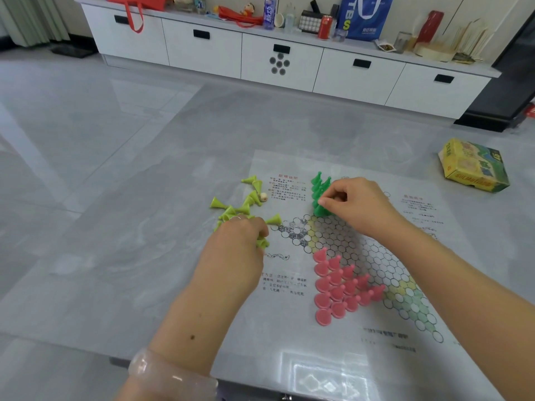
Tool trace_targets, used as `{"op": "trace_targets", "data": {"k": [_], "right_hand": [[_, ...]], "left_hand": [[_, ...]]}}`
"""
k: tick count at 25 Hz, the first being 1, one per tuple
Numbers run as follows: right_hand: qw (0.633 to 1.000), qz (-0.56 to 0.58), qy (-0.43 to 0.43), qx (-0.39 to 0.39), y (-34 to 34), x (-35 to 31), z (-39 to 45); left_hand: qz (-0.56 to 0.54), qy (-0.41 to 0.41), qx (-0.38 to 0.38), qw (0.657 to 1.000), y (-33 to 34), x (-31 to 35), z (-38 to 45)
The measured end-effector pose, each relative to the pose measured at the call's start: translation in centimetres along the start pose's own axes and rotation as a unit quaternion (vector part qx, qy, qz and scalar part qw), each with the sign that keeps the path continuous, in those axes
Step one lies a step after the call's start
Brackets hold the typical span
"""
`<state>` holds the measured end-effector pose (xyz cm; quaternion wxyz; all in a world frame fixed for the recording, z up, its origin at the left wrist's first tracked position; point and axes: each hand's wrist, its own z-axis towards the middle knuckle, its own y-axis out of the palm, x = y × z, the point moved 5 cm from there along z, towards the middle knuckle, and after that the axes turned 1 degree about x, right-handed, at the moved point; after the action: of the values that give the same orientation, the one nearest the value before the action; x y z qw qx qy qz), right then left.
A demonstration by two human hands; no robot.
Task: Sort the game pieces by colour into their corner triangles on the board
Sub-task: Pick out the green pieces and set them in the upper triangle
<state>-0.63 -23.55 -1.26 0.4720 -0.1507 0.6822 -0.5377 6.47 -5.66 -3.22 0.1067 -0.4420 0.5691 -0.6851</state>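
Observation:
A paper game board (pixel 373 256) with a hexagon star grid lies on the grey table. Several pink pieces (pixel 338 287) stand packed in its near-left triangle. Several dark green pieces (pixel 320 188) stand in the far triangle; my right hand (pixel 356 204) pinches one of them at its near edge. Several yellow-green pieces (pixel 240 202) lie tipped over on the table left of the board. My left hand (pixel 243 241) is curled over that pile and grips yellow-green pieces, some poking out under its fingers.
A small white die (pixel 263 197) lies among the yellow-green pieces. The yellow-green game box (pixel 474 166) sits at the table's far right. A white low cabinet (pixel 289 53) with bottles, bags and a can stands beyond the table.

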Motion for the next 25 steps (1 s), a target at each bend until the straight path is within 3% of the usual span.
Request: {"op": "trace_targets", "data": {"k": [25], "right_hand": [[0.999, -0.034, -0.034, 0.011, -0.03, -0.45, -0.35]], "left_hand": [[-0.013, 0.01, 0.035, 0.999, 0.19, -0.29, 0.16]]}}
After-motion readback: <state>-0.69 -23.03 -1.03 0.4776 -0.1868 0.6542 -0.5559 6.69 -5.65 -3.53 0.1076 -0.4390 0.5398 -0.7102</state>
